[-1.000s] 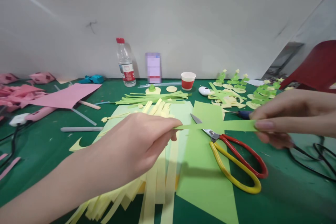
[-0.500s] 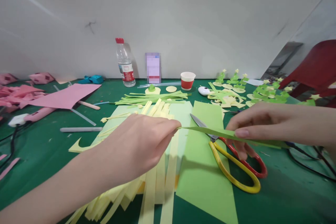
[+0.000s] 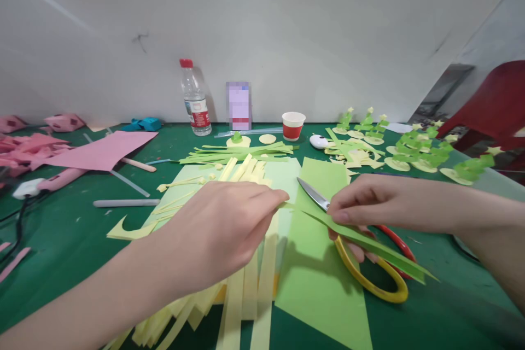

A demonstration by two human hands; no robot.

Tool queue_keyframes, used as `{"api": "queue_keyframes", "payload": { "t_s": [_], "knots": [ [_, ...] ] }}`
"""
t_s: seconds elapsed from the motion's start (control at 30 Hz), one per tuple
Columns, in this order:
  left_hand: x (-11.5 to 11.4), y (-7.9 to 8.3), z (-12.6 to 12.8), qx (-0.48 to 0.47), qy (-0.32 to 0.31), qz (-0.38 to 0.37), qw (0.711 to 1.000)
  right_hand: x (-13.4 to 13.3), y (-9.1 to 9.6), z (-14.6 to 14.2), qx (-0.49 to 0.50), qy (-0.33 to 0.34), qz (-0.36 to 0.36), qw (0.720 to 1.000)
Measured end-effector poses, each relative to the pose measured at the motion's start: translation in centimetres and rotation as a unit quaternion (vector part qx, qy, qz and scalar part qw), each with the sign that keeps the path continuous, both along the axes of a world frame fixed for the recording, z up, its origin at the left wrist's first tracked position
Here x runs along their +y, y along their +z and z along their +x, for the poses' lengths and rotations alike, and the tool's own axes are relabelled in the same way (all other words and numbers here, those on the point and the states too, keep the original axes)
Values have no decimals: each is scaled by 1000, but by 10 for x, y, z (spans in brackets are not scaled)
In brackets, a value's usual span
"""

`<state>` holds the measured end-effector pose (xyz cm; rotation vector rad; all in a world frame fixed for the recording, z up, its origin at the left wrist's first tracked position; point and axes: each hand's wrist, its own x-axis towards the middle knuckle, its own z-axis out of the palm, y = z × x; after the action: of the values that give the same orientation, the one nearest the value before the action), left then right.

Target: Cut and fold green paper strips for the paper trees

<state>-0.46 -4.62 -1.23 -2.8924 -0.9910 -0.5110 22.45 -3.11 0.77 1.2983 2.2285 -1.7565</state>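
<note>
Right hand (image 3: 379, 205) closed in a pinch; green strip (image 3: 400, 261) held above scissors (image 3: 315, 196).
By the left hand (image 3: 232, 224), fingertips together, a paper tip (image 3: 289, 205) is gripped.

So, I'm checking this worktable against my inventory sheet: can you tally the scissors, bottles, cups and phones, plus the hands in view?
Scissors: 1 pair
Bottle: 1
Cup: 1
Phone: 1
Left hand and right hand: 2
Total: 6
</note>
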Motion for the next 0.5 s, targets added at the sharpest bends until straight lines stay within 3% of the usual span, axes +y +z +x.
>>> {"api": "queue_keyframes", "payload": {
  "t_s": [0.17, 0.5],
  "knots": [
    [-1, -2, 3, 14, -14, 8, 1000, -3, -1, -3, -44, -7, 41, 998],
    [-7, -9, 22, 44, -39, -67, 996, -8, -8, -13, -5, -10, 8, 1000]
  ]
}}
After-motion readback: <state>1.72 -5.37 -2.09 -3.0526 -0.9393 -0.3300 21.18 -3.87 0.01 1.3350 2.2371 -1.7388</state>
